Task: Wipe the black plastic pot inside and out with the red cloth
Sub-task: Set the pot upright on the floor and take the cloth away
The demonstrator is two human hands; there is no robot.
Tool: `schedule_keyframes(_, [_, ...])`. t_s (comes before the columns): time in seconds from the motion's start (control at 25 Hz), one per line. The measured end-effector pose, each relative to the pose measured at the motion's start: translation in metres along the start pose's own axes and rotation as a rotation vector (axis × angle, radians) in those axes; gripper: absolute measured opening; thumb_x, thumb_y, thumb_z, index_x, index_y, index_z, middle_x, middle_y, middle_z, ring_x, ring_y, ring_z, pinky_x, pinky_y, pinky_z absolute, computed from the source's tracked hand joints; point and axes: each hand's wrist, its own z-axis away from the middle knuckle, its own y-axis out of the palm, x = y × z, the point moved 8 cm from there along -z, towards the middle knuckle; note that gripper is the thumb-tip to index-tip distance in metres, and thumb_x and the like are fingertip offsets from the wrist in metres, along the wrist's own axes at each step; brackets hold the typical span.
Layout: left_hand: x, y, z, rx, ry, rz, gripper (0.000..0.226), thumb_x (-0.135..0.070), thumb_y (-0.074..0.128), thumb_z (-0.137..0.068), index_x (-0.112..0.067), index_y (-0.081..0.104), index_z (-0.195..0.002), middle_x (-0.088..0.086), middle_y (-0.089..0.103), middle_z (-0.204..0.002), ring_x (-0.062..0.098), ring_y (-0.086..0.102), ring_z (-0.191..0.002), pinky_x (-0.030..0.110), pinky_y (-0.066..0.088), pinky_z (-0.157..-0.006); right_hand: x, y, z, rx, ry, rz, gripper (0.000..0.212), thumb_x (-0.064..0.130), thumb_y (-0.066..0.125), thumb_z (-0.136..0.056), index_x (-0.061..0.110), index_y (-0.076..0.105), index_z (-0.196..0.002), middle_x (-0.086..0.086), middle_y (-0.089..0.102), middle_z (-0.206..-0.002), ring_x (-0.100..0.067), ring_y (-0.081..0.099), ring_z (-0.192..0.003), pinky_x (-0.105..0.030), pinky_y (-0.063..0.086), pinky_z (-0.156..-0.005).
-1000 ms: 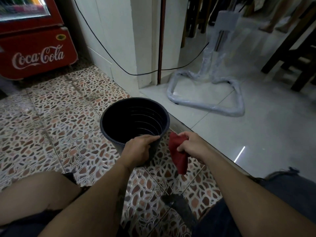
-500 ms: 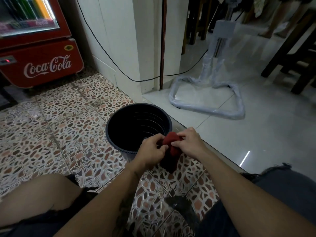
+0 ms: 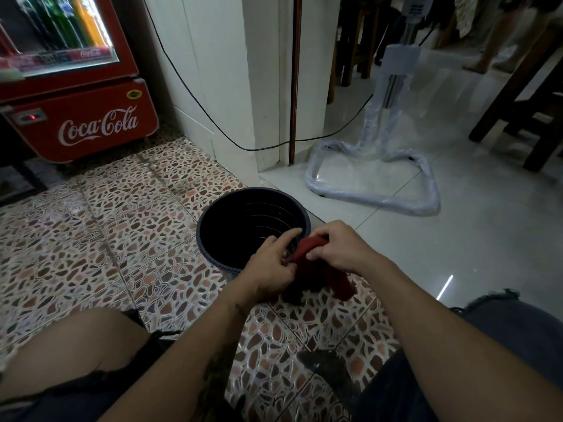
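Observation:
The black plastic pot (image 3: 234,226) stands upright on the patterned floor tiles, its ribbed inside showing. The red cloth (image 3: 307,248) is bunched at the pot's near right rim and hangs down outside it. My right hand (image 3: 338,245) grips the top of the cloth. My left hand (image 3: 271,266) pinches the cloth's left side right at the rim, with its index finger stretched over the opening. The lower near wall of the pot is hidden behind my hands.
A red Coca-Cola fridge (image 3: 79,117) stands at the far left. A plastic-wrapped fan stand (image 3: 396,184) sits on the white tiles to the right, with a black cable (image 3: 213,123) running along the wall. Dark wooden chair legs (image 3: 518,95) are at the far right. My knees frame the bottom.
My left hand left the pot's rim and joined the right hand on the cloth. Both hands brought the cloth up against the pot's near right rim.

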Motion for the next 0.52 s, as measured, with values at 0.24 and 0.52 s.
schedule_keyframes(0.24, [-0.008,0.003,-0.001,0.036,0.037,0.059,0.017,-0.031,0.073,-0.08,-0.018,0.067,-0.088,-0.002,0.063,-0.119,0.014,0.059,-0.106,0.031,0.047,-0.094,-0.005,-0.008,0.0,0.05,0.012,0.081,0.031,0.009,0.077,-0.076,0.038,0.072,-0.069,0.009,0.073,-0.079,-0.009,0.068,-0.079,-0.027,0.051,-0.069])
schedule_keyframes(0.52, [-0.002,-0.037,-0.035,-0.054,-0.016,-0.005,0.011,-0.028,0.068,-0.085,-0.032,0.059,-0.087,-0.005,0.066,-0.09,0.018,0.063,-0.086,0.035,0.052,-0.079,-0.044,-0.004,-0.02,-0.05,0.187,0.05,0.018,0.018,0.074,-0.083,0.027,0.068,-0.068,0.0,0.069,-0.076,-0.018,0.066,-0.073,-0.029,0.045,-0.057])
